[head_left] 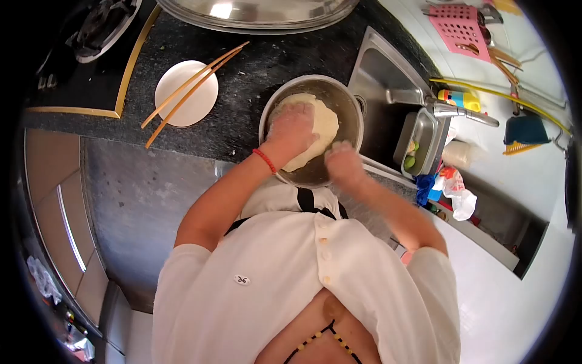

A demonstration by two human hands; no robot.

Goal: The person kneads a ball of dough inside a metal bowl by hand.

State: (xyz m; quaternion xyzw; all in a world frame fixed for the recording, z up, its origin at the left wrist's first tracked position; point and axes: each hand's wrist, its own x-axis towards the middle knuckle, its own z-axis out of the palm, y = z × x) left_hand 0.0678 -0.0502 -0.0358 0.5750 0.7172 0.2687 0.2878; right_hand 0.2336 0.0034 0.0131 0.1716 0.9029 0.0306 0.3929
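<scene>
A steel mixing bowl [357, 121] stands on the dark counter and holds a pale lump of dough [324, 124]. My left hand [294, 128], floury and with a red bead bracelet on its wrist, lies over the left part of the dough and grips it. Its fingertips are partly lost against the dough. Curled into a loose fist, my right hand [345, 164] is over the bowl's near right rim, apart from the dough. It is slightly blurred, and nothing shows in its fingers.
Left of the bowl, two chopsticks [200, 85] lie across a white bowl [182, 109]. A large metal lid [260, 18] is at the back. To the right are a sink [388, 67] with a faucet [461, 112] and a metal strainer basket [418, 148]. A stove [73, 79] occupies the far left.
</scene>
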